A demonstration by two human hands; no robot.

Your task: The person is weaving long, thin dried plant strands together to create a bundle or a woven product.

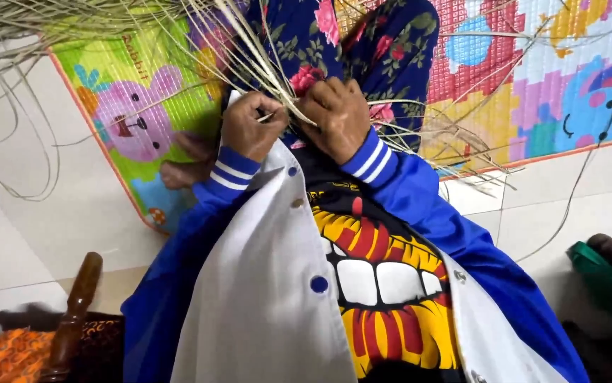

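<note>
We look down on both hands working a bundle of thin, pale straw strands (263, 64) held just above the lap. Our left hand (251, 126) is curled into a tight fist, its grip narrow and pinching one flat, stiff strand between thumb and forefinger. Our right hand (339, 117) sits just beside it, knuckles up, fingers folded closed over the gathered stems where they cross. The strands are dry, slender and springy; they fan out upward and to the left in long arcs, and a few loose ones trail over the pale floor tiles (50, 213).

Both wrists wear ribbed blue cuffs with white stripes, part of a glossy blue-and-white jacket (263, 298) with round snap buttons. Under the hands lies dark blue floral cloth (391, 50), soft and printed with pink blossoms. Beneath that spreads a quilted foam mat (533, 78) in bright cartoon colours. A turned, polished wooden post (75, 305) stands at lower left.
</note>
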